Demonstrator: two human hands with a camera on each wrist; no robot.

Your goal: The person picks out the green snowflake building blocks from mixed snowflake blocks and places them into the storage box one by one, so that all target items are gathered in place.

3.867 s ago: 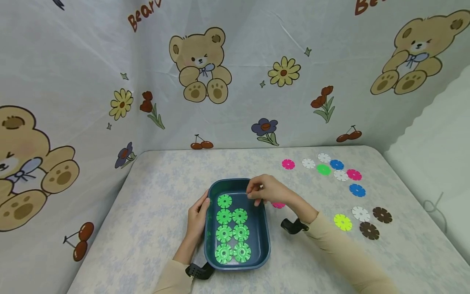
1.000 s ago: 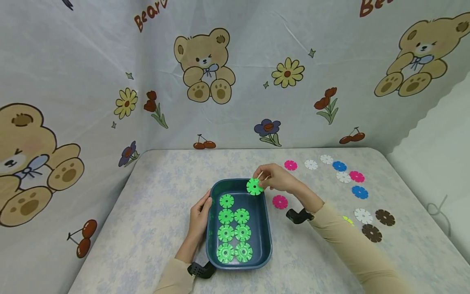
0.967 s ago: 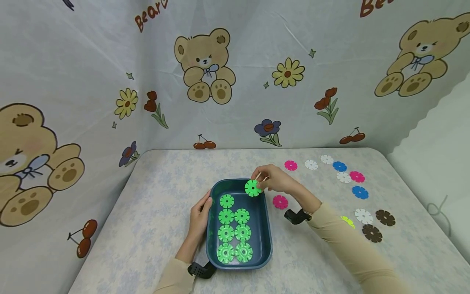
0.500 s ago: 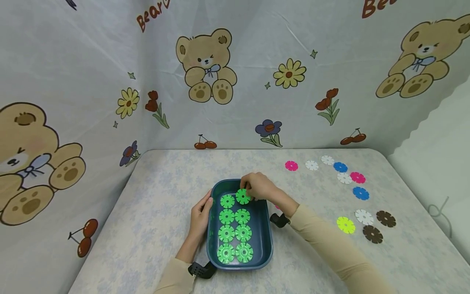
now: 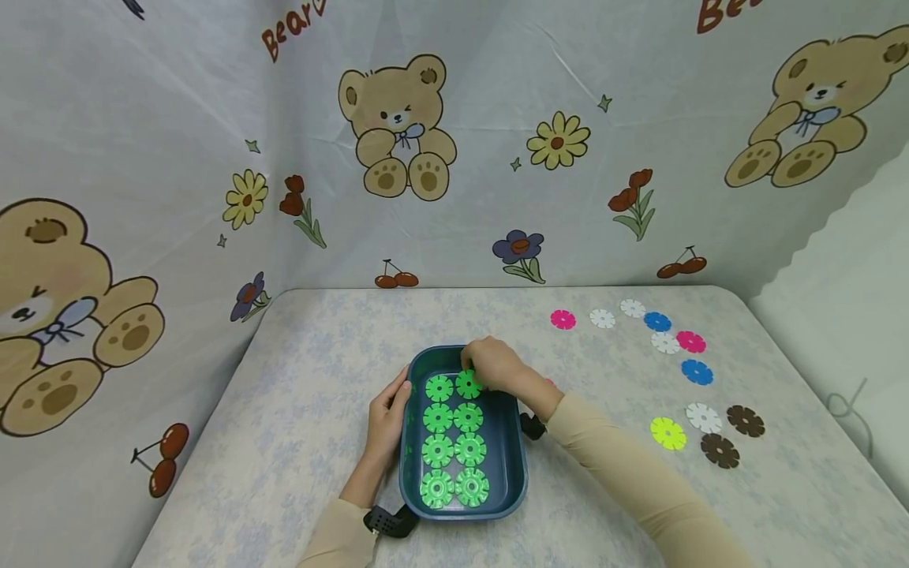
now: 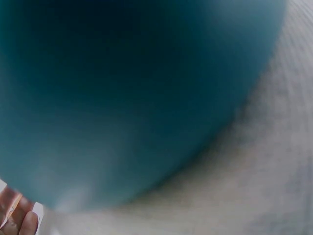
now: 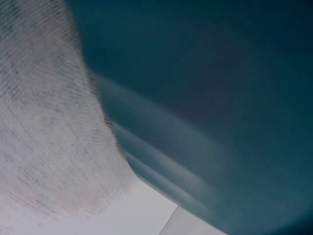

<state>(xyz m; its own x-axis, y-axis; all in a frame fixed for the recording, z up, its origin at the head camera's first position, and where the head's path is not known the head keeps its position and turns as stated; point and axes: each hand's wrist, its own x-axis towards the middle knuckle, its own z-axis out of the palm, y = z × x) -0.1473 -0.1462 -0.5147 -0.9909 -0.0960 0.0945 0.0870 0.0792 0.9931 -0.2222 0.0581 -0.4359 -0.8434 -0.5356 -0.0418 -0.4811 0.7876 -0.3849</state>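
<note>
A dark blue-green rectangular tray (image 5: 504, 465) lies on the table, with green plastic snowflake discs (image 5: 437, 450) arranged in two columns on its floor. My left hand (image 5: 386, 422) holds the tray's left side, thumb at the rim; some of its fingertips (image 6: 24, 218) show at the lower left of the left wrist view. Inside the far right part of the tray, my right hand (image 5: 495, 366) pinches a green snowflake disc (image 5: 467, 385) at the top of the right column. Its fingertips are partly hidden behind the hand. Blurred tray wall (image 7: 195, 98) fills most of the right wrist view.
Loose discs lie right of the tray: a yellow one (image 5: 668, 433), brown ones (image 5: 720, 450), white ones (image 5: 602, 318), blue ones (image 5: 697, 371) and pink ones (image 5: 563, 319). One pink disc is mostly hidden behind the right forearm. A bear-print cloth (image 5: 461, 237) hangs behind the table.
My right hand has carried the green disc from above the tray's far right rim left and down to the top of the right column. The left hand and tray stay put.
</note>
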